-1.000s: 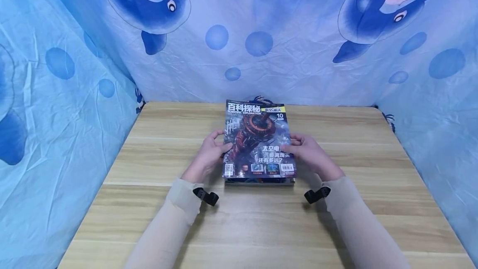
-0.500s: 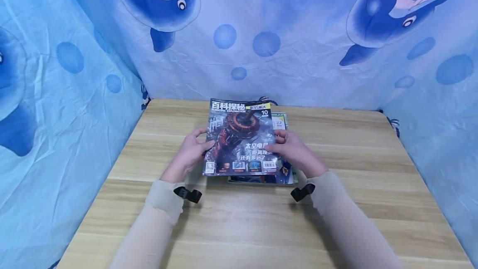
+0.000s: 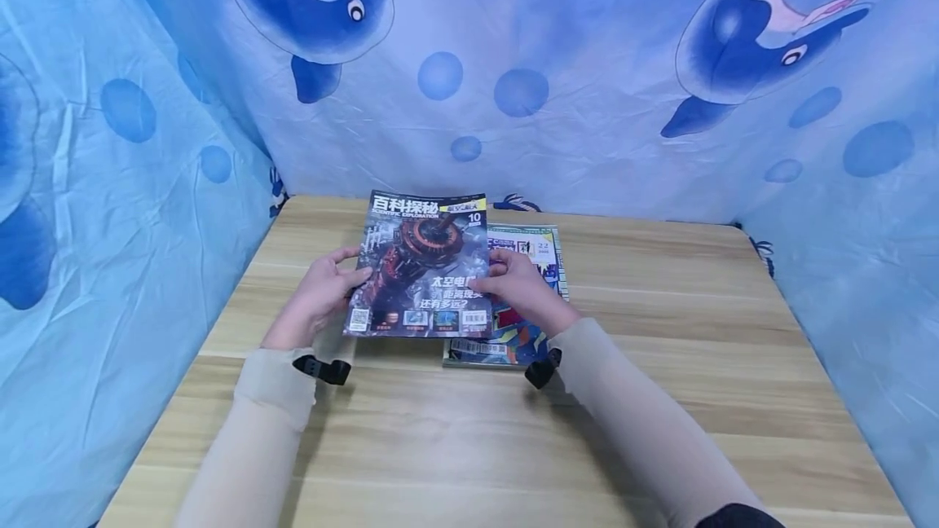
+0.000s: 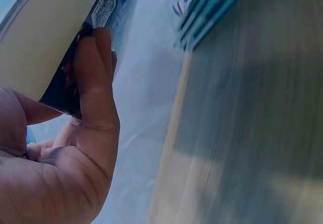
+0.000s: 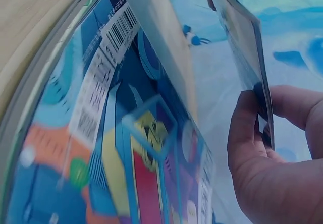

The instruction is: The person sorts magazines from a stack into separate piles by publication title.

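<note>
A dark magazine [image 3: 421, 267] with a red ringed machine on its cover is held between both hands, raised above the table. My left hand [image 3: 315, 296] pinches its left edge, thumb on the cover and fingers underneath. At the opposite edge my right hand [image 3: 524, 288] grips it the same way; the right wrist view shows the thin magazine between thumb and fingers [image 5: 245, 128]. Below and to the right lies a stack of magazines, its top one a colourful blue magazine [image 3: 524, 341], partly covered by the held magazine and my right hand. The left wrist view catches the held magazine's corner [image 4: 65, 82].
The wooden table [image 3: 660, 308] extends around the stack on both sides. A blue fabric curtain [image 3: 587, 161] printed with dolphins closes off the back and sides. Dark blue and white ties [image 3: 517, 202] show along the table's far edge.
Both hands have lifted the dark magazine off the stack and carried it left. The colourful magazine beneath, hidden almost entirely before, now shows much of its cover.
</note>
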Tool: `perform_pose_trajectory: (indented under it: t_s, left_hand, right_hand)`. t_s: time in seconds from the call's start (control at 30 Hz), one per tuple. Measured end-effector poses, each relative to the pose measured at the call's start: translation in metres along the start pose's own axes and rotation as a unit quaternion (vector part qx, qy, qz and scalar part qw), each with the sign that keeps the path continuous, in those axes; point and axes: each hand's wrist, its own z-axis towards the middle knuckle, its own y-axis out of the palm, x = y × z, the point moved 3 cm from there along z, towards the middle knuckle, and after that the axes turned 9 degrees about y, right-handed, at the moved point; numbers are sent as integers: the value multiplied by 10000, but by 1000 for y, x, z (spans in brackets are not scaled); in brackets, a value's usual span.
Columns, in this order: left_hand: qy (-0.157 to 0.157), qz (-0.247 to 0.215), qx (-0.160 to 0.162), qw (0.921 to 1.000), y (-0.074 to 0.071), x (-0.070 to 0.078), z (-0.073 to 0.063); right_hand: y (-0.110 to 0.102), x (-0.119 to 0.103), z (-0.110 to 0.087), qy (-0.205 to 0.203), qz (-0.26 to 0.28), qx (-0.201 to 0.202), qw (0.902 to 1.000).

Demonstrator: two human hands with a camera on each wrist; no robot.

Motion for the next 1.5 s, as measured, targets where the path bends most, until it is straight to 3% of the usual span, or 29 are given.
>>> perform_pose_trajectory:
  t_s: [0.33,0.57,0.8,1.03,1.27,1.5]
  left_hand:
    - [-262,493,214,9982,-51,2,15]
    - [-305,928,374,9945,-71,5,28]
    - [-361,1317,652,9885,-87,1,41]
    - [-276,2376,986,9660,-99,-11,55]
    - [-139,2558,1160,9597,-107,-15,65]
    - [-82,3334,1254,9344,-106,-11,67]
  right_hand:
    - [48,-18,35,302,-186,41,9994]
    - [69,-31,54,141,-346,236,9990]
    - [89,-35,74,254,-368,378,9983]
    - [102,-42,91,294,-655,543,9959]
    - [111,-45,101,529,-661,494,9952]
    - [114,-44,107,752,-951,569,9910]
